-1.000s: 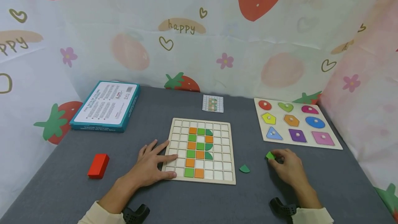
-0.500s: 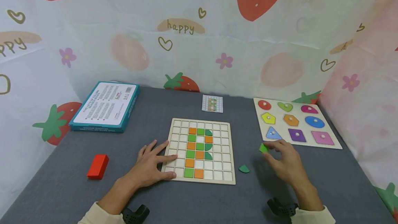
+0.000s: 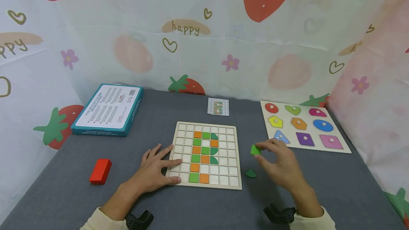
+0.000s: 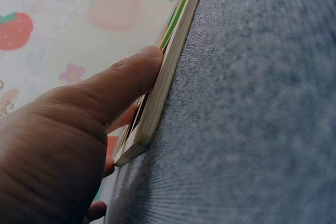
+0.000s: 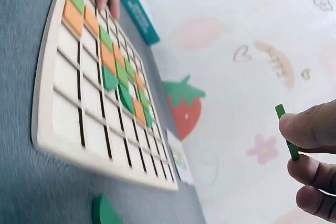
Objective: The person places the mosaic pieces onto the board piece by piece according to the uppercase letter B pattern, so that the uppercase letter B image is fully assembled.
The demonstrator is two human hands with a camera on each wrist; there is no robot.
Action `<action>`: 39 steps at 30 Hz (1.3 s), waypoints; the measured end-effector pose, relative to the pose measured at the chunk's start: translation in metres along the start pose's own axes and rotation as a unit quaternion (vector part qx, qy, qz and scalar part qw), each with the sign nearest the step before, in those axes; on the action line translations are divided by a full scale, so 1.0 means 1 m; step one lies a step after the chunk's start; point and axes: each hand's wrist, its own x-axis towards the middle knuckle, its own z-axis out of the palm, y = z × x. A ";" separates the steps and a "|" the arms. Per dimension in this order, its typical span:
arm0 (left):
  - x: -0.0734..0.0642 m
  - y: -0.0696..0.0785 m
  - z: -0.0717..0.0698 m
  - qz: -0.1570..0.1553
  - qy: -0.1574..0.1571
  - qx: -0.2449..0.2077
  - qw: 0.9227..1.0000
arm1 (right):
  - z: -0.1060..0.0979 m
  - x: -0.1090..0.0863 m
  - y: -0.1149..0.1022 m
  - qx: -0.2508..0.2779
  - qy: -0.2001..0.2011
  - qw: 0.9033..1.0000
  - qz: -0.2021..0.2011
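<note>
A light wooden grid board (image 3: 223, 180) lies mid-table, with orange, light green and dark green tiles in some of its cells. My left hand (image 3: 159, 168) rests spread on the board's left edge, its thumb and fingertips touching the cells and rim. Between thumb and fingers, my right hand (image 3: 281, 162) pinches a light green square tile (image 3: 255, 149) above the table, right of the board. In the right wrist view that tile (image 5: 287, 132) appears edge-on. A dark green quarter-round tile (image 3: 251, 173) lies on the cloth between the board and my right hand.
A small pattern card (image 3: 218, 106) lies behind the board. At the back right is a shape puzzle board (image 3: 306, 141) with knobbed pieces. A teal-edged box (image 3: 108, 105) sits back left, and a red block (image 3: 101, 171) lies left of my left hand.
My right hand has lifted the light green tile off the cloth and carried it left toward the board. The left hand stays in place.
</note>
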 end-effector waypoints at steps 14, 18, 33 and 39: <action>0.000 0.000 0.000 0.004 0.001 -0.003 1.000 | 0.028 0.008 -0.028 0.052 -0.030 0.998 -0.028; 0.000 0.000 -0.001 0.004 0.001 -0.005 1.000 | 0.038 0.011 -0.031 0.068 -0.040 0.996 -0.028; 0.000 0.000 0.000 0.002 0.000 -0.003 1.000 | 0.084 0.010 -0.026 0.108 -0.086 0.990 -0.013; -0.001 0.000 0.000 0.002 0.003 -0.004 1.000 | 0.096 0.008 -0.022 0.078 -0.114 0.990 0.003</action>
